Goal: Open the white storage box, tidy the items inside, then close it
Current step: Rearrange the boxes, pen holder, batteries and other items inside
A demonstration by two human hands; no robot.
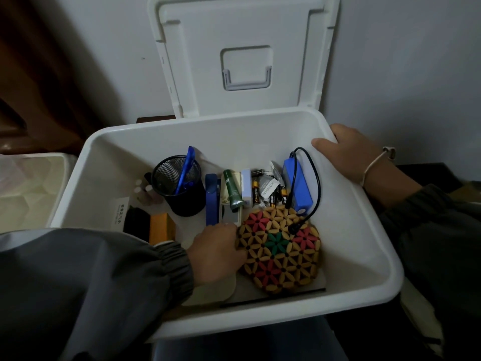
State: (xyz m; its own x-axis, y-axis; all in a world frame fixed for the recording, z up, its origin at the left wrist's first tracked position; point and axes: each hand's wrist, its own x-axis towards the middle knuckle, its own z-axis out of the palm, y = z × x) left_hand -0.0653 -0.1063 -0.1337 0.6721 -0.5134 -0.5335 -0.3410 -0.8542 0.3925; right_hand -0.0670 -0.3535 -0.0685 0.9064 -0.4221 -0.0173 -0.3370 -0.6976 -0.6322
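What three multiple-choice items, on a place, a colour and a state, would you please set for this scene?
1. Where does the mesh pen cup stand? A on a shelf; B inside the white storage box, left part; C on the floor.
2. What colour is the tube beside the batteries? A green; B red; C yellow.
3. How is the lid? A shut; B lying flat; C open, upright.
Key: B, the box's sides surround it; A, its body is dark green; C, it stands up behind the box.

I see the white box [359,230] open, its lid [197,61] standing upright behind it. Inside lie a mesh cup [188,203], batteries [273,198], a blue pack [299,186] and a flowered mat [279,252].
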